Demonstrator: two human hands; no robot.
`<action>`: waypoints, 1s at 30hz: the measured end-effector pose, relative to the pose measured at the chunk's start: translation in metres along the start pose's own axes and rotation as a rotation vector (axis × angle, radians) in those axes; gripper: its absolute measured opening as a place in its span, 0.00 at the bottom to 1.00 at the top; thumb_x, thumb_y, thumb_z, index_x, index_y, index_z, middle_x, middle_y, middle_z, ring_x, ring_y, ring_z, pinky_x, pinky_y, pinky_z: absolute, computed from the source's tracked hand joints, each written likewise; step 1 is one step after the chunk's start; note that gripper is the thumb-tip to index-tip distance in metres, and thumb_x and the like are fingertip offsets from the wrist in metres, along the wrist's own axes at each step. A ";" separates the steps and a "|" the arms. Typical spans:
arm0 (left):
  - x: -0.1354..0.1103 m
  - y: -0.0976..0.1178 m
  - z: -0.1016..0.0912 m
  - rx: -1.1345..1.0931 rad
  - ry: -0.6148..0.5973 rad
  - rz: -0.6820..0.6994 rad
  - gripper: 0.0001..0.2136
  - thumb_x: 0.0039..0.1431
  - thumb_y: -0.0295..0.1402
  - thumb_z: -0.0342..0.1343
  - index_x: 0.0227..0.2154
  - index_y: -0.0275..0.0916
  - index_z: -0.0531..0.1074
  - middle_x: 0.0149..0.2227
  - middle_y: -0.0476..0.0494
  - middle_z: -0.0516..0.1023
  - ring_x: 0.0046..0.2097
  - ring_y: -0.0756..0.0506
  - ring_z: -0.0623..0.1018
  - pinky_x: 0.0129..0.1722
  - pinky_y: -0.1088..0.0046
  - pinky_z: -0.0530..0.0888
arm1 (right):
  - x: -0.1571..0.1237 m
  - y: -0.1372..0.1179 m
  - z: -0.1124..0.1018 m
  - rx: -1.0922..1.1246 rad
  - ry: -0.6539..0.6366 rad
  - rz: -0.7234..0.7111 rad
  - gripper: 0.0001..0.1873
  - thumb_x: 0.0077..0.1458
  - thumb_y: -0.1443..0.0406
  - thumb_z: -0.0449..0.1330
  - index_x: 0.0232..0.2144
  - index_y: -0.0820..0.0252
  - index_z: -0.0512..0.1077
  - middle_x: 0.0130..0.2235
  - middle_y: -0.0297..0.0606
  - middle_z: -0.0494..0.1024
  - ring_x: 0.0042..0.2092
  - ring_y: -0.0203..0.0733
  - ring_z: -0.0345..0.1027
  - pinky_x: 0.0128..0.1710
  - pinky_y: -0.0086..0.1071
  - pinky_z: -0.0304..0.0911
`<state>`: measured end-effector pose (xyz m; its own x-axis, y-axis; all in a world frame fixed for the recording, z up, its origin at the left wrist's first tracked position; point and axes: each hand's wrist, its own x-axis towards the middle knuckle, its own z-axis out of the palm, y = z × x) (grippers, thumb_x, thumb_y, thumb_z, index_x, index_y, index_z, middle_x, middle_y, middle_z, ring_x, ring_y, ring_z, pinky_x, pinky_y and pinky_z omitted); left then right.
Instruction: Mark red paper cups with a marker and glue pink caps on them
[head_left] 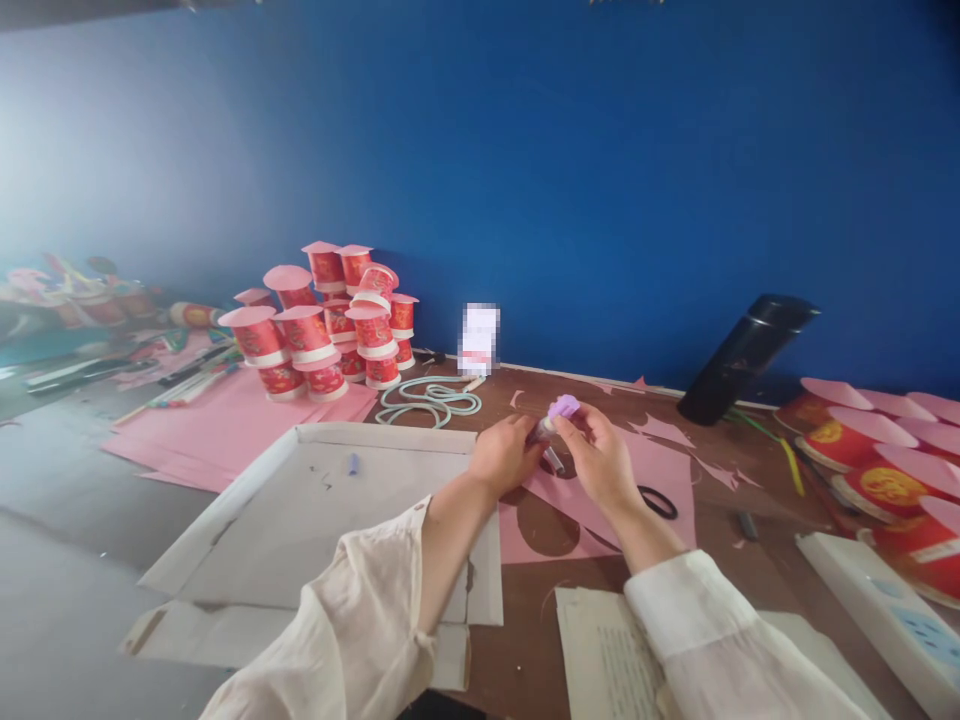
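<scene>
- While both bare hands are working close together in the head view, they are holding a small purple-and-whitish cylindrical tube (560,409) above a flat pink paper sheet with round cut-outs (671,480).
- The left hand (504,455) is curling around the tube's lower end and hiding much of it; the right hand (600,455) is pinching the purple end between thumb and fingers.
- Its long axis is slanting from between seven and eight o'clock up to between one and two, where the purple end is pointing.
- The step in hand is seemingly a two-handed adjustment of that end; the next move is probably calling for a steady left grip and a fine right pinch.
- At eight o'clock from the tube, a shallow white cardboard tray (405,470) is lying; at ten, stacked red paper cups with pink discs (304,335) are standing.
</scene>
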<state>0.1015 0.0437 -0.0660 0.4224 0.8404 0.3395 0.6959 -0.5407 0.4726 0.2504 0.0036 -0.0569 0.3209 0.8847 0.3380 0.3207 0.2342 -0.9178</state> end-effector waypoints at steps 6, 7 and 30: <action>0.001 0.002 0.000 -0.023 -0.017 -0.040 0.09 0.62 0.40 0.54 0.40 0.43 0.72 0.43 0.45 0.79 0.43 0.42 0.79 0.43 0.69 0.73 | -0.003 -0.004 -0.001 -0.031 -0.021 0.008 0.25 0.53 0.48 0.63 0.48 0.55 0.75 0.48 0.41 0.81 0.48 0.47 0.75 0.51 0.41 0.68; 0.001 0.002 0.000 -0.026 -0.021 -0.047 0.08 0.62 0.40 0.54 0.40 0.43 0.72 0.43 0.45 0.79 0.43 0.42 0.79 0.43 0.69 0.73 | -0.003 -0.004 -0.001 -0.042 -0.021 0.003 0.25 0.54 0.48 0.63 0.48 0.55 0.75 0.48 0.41 0.81 0.48 0.47 0.75 0.50 0.41 0.68; 0.001 0.004 -0.007 -0.015 -0.057 -0.007 0.13 0.63 0.42 0.54 0.45 0.43 0.74 0.45 0.44 0.79 0.46 0.41 0.78 0.44 0.68 0.74 | 0.001 -0.003 -0.012 -0.211 0.021 0.031 0.24 0.52 0.46 0.62 0.41 0.58 0.77 0.40 0.40 0.82 0.41 0.47 0.74 0.43 0.39 0.68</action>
<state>0.1004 0.0422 -0.0583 0.4504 0.8445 0.2896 0.6902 -0.5351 0.4871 0.2605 -0.0012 -0.0519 0.3517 0.8810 0.3163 0.4889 0.1153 -0.8647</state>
